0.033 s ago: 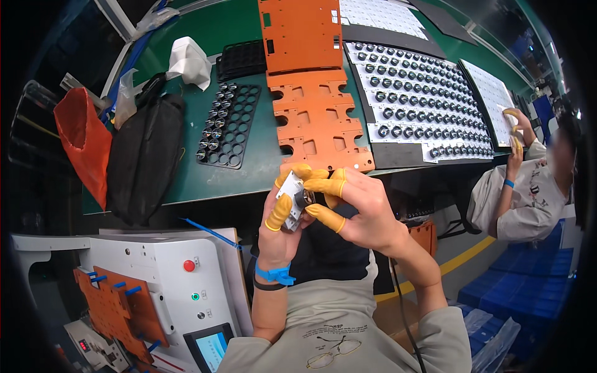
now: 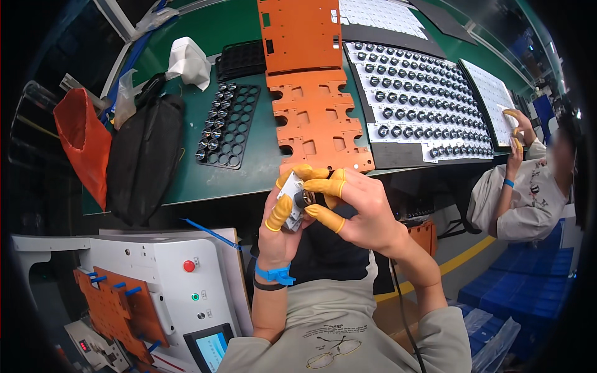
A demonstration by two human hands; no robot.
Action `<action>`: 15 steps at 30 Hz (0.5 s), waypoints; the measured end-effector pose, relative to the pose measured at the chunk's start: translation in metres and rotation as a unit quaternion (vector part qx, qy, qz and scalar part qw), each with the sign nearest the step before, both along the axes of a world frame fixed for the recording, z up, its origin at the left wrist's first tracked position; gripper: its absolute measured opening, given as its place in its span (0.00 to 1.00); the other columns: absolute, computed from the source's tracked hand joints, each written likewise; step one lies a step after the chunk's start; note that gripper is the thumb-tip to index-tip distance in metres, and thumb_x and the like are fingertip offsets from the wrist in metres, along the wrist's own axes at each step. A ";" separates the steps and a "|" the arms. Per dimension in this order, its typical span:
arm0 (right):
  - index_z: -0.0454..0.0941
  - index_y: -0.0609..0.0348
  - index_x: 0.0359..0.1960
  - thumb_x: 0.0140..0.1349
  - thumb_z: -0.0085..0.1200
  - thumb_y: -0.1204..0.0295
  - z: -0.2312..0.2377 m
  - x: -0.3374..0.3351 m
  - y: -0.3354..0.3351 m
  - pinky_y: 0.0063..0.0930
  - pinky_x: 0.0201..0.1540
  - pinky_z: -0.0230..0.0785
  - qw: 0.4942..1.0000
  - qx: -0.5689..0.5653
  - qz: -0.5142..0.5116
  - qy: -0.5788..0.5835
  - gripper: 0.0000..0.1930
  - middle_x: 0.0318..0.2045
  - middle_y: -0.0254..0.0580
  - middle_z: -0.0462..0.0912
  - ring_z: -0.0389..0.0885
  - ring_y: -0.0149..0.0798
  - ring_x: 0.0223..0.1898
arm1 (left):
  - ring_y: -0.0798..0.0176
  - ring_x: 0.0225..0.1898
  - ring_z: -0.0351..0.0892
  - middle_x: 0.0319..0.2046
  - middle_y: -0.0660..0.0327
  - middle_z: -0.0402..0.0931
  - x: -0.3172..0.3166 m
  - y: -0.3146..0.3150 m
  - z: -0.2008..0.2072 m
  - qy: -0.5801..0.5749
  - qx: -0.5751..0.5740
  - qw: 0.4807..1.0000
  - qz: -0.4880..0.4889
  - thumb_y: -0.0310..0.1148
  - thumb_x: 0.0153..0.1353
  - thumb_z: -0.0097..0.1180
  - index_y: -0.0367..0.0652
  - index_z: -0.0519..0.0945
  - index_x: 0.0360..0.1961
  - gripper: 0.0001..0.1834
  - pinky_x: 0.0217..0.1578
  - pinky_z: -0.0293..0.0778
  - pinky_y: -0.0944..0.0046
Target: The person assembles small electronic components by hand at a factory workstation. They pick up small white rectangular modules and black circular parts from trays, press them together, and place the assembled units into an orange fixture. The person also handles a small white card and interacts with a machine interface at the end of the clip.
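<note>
Head view: my left grip (image 2: 278,239) is closed on a white board (image 2: 288,186), thumb across one face and fingers behind it. My right grip (image 2: 370,208) is pinched on the black lens (image 2: 301,199) on that board, thumb and forefinger at opposite sides of its rim; how hard they press I cannot tell. Board and lens are held tilted over my lap, just off the near edge of the surface (image 2: 193,183). That is my first worry: if a smooth yellow cot (image 2: 326,217) slid on the rim, the pair could drop past the edge, with nothing flat beneath to catch it.

Uneven force is another risk. Turning or pushing the lens while my left thumb bears on the board could set it crooked or flex the board. A fingertip straying across the front could smudge it. My fingers hide most of where lens meets board, so a poor seat might go unnoticed.

Reaching forward, I could knock the orange fixture (image 2: 318,118) or jostle the partly filled tray (image 2: 219,165). The dark cable (image 2: 401,301) beside my right forearm could snag a quick sideways swing.
</note>
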State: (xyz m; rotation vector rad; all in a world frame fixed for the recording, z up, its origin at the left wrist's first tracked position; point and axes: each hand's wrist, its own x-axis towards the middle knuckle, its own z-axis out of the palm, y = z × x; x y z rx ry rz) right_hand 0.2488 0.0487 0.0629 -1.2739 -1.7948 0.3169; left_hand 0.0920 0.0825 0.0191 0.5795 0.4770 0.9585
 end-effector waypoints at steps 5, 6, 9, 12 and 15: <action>0.83 0.58 0.48 0.48 0.69 0.78 -0.001 0.003 -0.003 0.27 0.25 0.64 1.000 0.003 -0.026 0.003 0.22 0.23 0.34 0.73 0.72 0.34 0.23 | 0.74 0.34 0.70 0.48 0.65 0.76 0.003 0.002 -0.008 -0.002 -0.014 1.000 0.009 0.53 0.64 0.59 0.39 0.67 0.67 0.38 0.31 0.66 0.72; 0.83 0.58 0.48 0.48 0.69 0.78 0.002 0.005 -0.004 0.27 0.25 0.64 1.000 0.004 -0.028 0.002 0.22 0.23 0.34 0.73 0.71 0.34 0.23 | 0.74 0.33 0.70 0.49 0.64 0.76 0.001 0.003 -0.015 -0.012 -0.019 1.000 0.007 0.53 0.64 0.59 0.39 0.67 0.67 0.38 0.31 0.66 0.72; 0.83 0.58 0.47 0.47 0.70 0.79 0.002 0.007 -0.003 0.25 0.25 0.63 0.999 0.022 -0.032 0.024 0.22 0.22 0.34 0.72 0.70 0.33 0.23 | 0.74 0.31 0.68 0.49 0.64 0.77 -0.002 0.008 -0.022 -0.043 -0.016 0.999 0.000 0.52 0.65 0.58 0.38 0.67 0.67 0.37 0.29 0.64 0.72; 0.82 0.59 0.46 0.47 0.69 0.79 0.000 0.009 -0.001 0.24 0.24 0.62 0.998 0.033 -0.033 0.040 0.21 0.22 0.33 0.72 0.70 0.32 0.23 | 0.74 0.32 0.70 0.49 0.64 0.78 -0.002 0.010 -0.026 -0.029 -0.004 0.999 0.016 0.53 0.64 0.59 0.37 0.67 0.67 0.38 0.30 0.65 0.73; 0.82 0.59 0.46 0.49 0.69 0.79 0.000 0.010 0.000 0.23 0.25 0.62 0.997 0.016 -0.025 0.067 0.20 0.23 0.33 0.72 0.69 0.30 0.23 | 0.72 0.38 0.77 0.49 0.63 0.79 -0.002 0.009 -0.025 -0.009 0.006 1.000 0.027 0.54 0.61 0.64 0.37 0.68 0.66 0.41 0.35 0.72 0.72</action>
